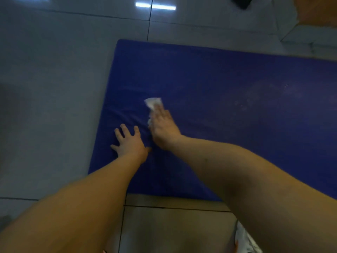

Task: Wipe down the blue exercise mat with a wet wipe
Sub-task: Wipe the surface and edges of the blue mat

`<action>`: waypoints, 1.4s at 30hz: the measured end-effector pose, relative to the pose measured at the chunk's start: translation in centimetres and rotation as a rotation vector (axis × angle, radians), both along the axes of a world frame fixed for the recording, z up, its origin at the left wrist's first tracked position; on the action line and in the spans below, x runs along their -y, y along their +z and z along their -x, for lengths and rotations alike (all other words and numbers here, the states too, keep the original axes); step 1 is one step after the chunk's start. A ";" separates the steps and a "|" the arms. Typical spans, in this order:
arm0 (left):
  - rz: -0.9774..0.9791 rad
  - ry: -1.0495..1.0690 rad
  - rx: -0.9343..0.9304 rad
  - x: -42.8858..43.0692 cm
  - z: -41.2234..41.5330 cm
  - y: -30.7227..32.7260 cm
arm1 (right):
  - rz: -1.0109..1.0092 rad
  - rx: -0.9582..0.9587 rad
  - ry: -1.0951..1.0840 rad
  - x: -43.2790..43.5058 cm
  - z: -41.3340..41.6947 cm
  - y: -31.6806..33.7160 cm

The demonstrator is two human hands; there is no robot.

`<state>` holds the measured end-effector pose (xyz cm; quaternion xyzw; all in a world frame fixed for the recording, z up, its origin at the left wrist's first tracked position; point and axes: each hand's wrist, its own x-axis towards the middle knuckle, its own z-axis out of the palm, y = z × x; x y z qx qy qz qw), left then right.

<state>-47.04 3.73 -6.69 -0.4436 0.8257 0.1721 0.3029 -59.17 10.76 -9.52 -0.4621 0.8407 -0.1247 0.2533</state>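
The blue exercise mat [228, 92] lies flat on the tiled floor and runs off the right edge of the view. My right hand [163, 127] lies on the mat near its left end, fingers straight, pressing a white wet wipe [152, 103] against the surface; part of the wipe sticks out beyond the fingertips and along the hand's left side. My left hand [128, 141] rests flat on the mat just to the left, fingers spread, close to the mat's left edge. The two hands nearly touch at the wrists.
Grey glossy floor tiles [54, 88] surround the mat on the left, far and near sides. A pale block or step [300, 39] stands at the far right, and a dark object [241, 2] sits at the top edge.
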 end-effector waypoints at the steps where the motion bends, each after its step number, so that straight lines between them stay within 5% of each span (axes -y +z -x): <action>1: 0.003 0.003 0.002 0.0 0.1 -0.1 | -0.081 -0.031 0.102 0.5 -1.1 -0.3; 5: 0.015 0.004 0.004 0.1 0.1 -0.2 | -0.155 -0.209 0.168 0.0 0.0 -0.1; 10: 0.023 0.000 0.014 -0.1 0.1 -0.3 | 0.003 -0.203 -0.176 -5.6 6.1 0.8; 15: 0.036 0.006 0.025 -0.2 0.4 -0.5 | -0.460 -0.296 -0.520 -11.4 11.9 0.7; 17: 0.035 0.009 0.030 -0.2 0.5 -0.5 | -0.450 -0.243 -0.564 -11.3 11.5 0.6; 22: 0.032 0.013 0.043 -0.1 0.7 -0.4 | -0.150 -0.160 -0.230 -7.6 4.2 0.0; 26: 0.032 0.013 0.044 0.0 0.7 -0.4 | -0.152 -0.130 0.112 -5.8 -2.7 -0.1; 30: 0.023 0.012 0.042 0.0 0.7 -0.3 | -0.194 -0.213 0.166 -7.1 -2.4 -0.1; 42: 0.060 -0.013 -0.003 -0.6 -0.2 -0.3 | -0.429 -0.169 -0.548 -16.1 7.0 1.0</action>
